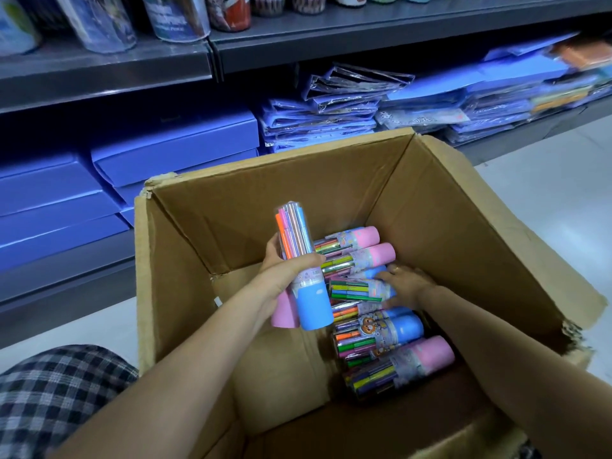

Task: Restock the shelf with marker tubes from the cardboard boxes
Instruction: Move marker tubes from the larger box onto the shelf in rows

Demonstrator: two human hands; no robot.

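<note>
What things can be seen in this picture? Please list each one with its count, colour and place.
box: one, brown cardboard, open, on the floor before the shelves.
held tubes: two, one blue cap and one pink cap, in the left hand above the box.
tubes in box: about six showing, pink or blue caps, lying along the right side of the box floor.
flat boxes: several, blue, stacked on the low shelf at left.
packets: many, blue, in clear wrap, stacked on the low shelf at right.
jars: several, printed, on the upper shelf.
left hand: grips the two held tubes.
right hand: reaches in, rests on a lying tube.
</note>
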